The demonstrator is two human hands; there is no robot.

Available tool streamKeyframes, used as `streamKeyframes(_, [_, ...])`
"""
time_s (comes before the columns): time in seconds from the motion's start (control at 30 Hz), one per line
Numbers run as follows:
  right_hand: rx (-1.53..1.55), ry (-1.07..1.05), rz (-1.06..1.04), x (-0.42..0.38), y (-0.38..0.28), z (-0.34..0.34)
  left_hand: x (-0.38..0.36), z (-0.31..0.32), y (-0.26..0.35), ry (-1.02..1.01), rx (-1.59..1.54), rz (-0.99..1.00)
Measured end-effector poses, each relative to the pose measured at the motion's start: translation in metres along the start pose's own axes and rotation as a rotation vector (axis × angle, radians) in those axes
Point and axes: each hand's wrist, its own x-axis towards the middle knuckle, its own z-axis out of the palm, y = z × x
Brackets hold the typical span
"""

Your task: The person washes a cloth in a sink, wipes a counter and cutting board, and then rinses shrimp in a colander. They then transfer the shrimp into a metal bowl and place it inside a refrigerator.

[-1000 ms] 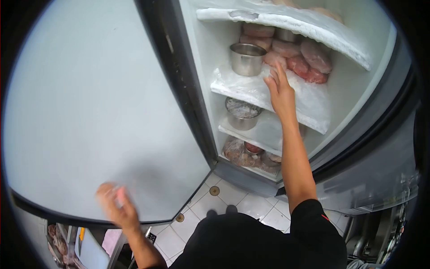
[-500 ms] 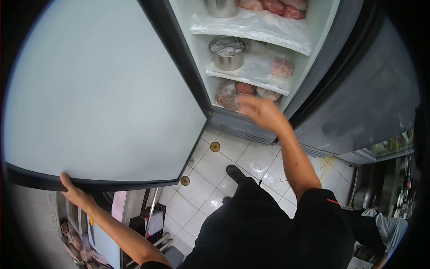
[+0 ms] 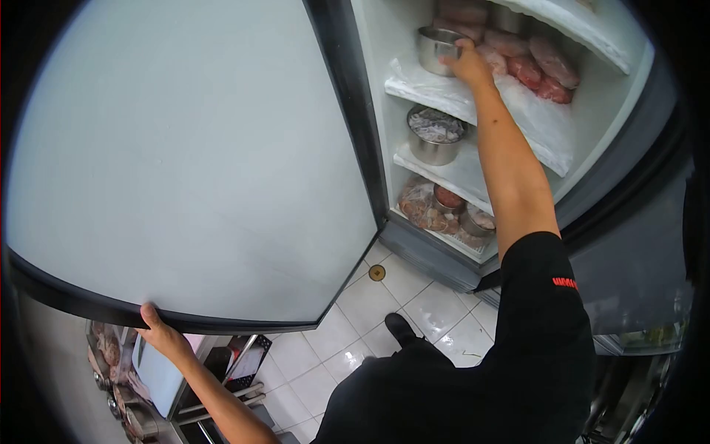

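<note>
My right hand (image 3: pixel 466 63) reaches into the open freezer and grips the right rim of a steel pot (image 3: pixel 438 50) on the upper shelf (image 3: pixel 429 90), thumb and fingers on its wall. Wrapped pieces of reddish meat (image 3: pixel 525 72) lie just right of it. My left hand (image 3: pixel 164 339) holds the black lower edge of the wide-open freezer door (image 3: pixel 192 163), its thumb on the near face and its other fingers hidden.
Below, a shelf bears a pot of frosted food (image 3: pixel 436 126); the lowest level has bagged food (image 3: pixel 420 203) and small steel containers (image 3: pixel 477 220). A grey closed door (image 3: pixel 629 259) stands right. Beneath are white floor tiles (image 3: pixel 355 307) and a drain cover (image 3: pixel 377 272).
My right hand has moved up from the lowest shelf to the upper one and taken hold of the pot. The view has shifted, and my left hand stays on the door edge.
</note>
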Motion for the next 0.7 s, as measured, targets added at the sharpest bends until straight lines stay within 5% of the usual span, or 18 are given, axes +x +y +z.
streamKeyframes(0.07, [0.047, 0.06, 0.124, -0.016, -0.018, -0.008, -0.005, -0.002, 0.002, -0.013, -0.063, -0.038])
streamKeyframes(0.37, [0.29, 0.125, -0.105, -0.073, -0.021, -0.065, -0.005, 0.0, 0.01, -0.008, -0.034, -0.022])
streamKeyframes(0.47, [0.482, 0.088, -0.285, -0.146, -0.018, -0.104, -0.001, -0.001, 0.003, -0.038, -0.098, -0.035])
streamKeyframes(0.6, [0.482, -0.28, -0.085, -0.216, 0.015, -0.1, 0.007, -0.003, -0.007, 0.032, -0.091, -0.068])
streamKeyframes(0.67, [0.378, -0.224, -0.153, -0.237, 0.033, -0.078, 0.011, -0.006, -0.013, 0.121, -0.015, -0.201])
streamKeyframes(0.7, [0.255, -0.225, -0.045, -0.243, 0.049, -0.063, 0.021, -0.03, -0.062, 0.046, 0.589, 0.203])
